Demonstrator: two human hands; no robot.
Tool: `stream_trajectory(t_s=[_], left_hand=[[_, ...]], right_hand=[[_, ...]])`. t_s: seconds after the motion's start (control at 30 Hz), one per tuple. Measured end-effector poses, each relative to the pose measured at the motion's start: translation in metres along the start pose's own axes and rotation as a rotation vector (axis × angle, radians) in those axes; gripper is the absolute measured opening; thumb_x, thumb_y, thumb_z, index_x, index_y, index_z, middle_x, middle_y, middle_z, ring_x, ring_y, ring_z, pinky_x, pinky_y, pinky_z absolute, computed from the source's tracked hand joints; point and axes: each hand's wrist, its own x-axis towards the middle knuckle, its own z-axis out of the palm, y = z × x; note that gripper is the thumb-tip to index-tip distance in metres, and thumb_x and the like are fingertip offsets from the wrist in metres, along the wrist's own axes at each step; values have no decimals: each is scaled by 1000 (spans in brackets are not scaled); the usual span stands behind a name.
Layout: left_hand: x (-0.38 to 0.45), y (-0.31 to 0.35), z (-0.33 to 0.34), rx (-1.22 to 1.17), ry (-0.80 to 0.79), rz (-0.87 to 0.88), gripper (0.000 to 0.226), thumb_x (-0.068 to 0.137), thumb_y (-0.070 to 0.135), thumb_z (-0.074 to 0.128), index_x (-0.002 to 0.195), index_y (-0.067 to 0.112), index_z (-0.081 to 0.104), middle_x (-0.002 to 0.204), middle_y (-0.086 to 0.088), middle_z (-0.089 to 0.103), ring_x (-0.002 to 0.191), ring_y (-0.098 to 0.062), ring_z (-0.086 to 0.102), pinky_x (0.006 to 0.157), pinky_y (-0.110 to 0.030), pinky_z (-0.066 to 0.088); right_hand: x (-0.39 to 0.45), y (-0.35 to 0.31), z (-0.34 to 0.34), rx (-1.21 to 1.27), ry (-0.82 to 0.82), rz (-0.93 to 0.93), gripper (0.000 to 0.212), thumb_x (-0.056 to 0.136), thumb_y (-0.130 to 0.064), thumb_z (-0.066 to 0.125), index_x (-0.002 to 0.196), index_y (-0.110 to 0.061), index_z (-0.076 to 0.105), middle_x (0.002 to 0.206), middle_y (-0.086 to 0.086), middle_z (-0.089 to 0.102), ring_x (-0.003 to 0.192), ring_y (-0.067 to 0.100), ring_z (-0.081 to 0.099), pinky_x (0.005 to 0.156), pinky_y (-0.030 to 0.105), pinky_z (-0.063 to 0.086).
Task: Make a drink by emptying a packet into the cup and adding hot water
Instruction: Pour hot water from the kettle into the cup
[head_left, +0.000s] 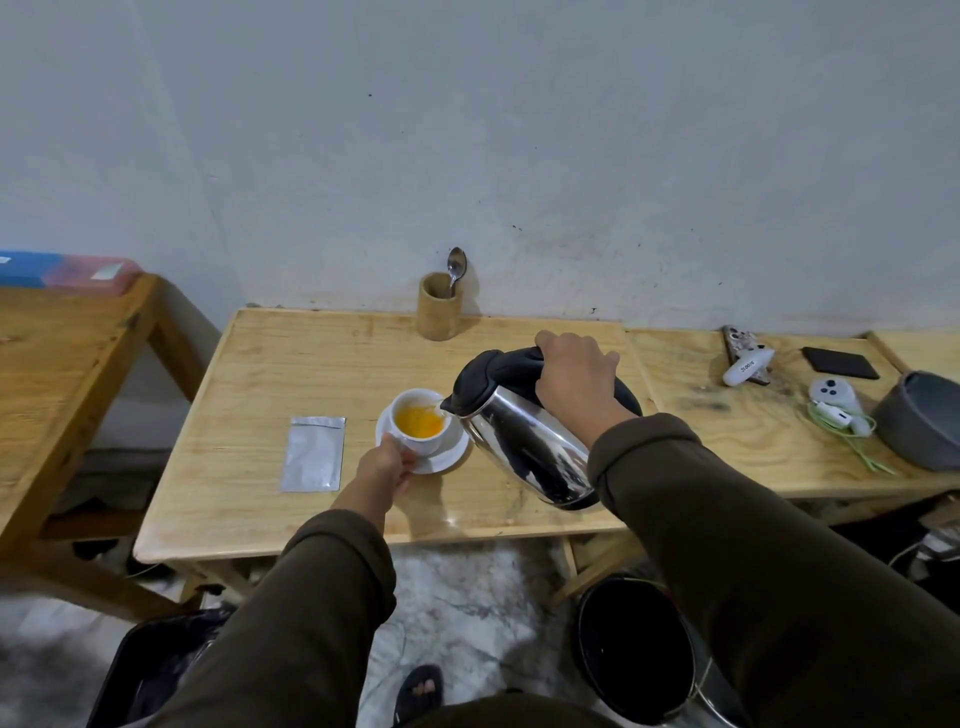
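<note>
— Two steps, and you're on the second: your right hand (574, 371) has its fingers wrapped round the handle of the kettle (524, 431), tipped so the spout sits over the cup (420, 422).

— And the first?

— Looks done. Orange liquid already sits in the cup, on its saucer (447, 457) mid-surface (311, 358); your left hand (387, 470) pinches the saucer's near rim. The packet (313, 453) lies flat just left, apparently emptied. Filling remains, I'd judge.

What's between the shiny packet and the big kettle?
The white cup of orange drink on its saucer sits between the packet and kettle, seen in the head view.
</note>
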Motion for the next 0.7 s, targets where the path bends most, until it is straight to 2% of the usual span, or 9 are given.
stream_trajectory(t_s=[0.1,0.3,0.4,0.57,0.7], left_hand=[[0,0,0,9,0,2,50,95,33,34,132,2,49,127,-18,61,104,-25,55,81,-32,44],[-2,1,0,38,-3,6,49,96,32,33,130,0,49,115,-16,60,104,-25,54,83,-33,44],[-1,1,-1,37,-1,9,51,96,34,33,130,1,50,122,-18,61,104,-25,55,82,-33,45],[-4,3,-1,51,-5,11,50,96,34,34,131,1,49,127,-19,60,106,-26,55,84,-33,45],[-13,4,0,47,-16,20,53,98,36,31,134,0,46,129,-19,58,120,-30,54,90,-35,44]], right_hand=[[0,1,0,0,10,-4,27,86,-2,48,111,-13,51,85,6,45,97,32,52,86,45,38],[1,0,1,-7,12,5,26,86,-2,48,110,-13,51,85,6,44,97,31,52,85,45,38],[0,1,1,-2,8,10,26,86,-2,48,110,-14,51,86,6,45,97,31,52,87,45,38],[-1,1,2,8,10,23,27,86,-3,49,110,-14,51,86,5,45,96,30,52,88,45,38],[-1,5,3,23,15,33,27,86,-3,49,111,-14,51,86,5,46,92,29,50,87,45,38]])
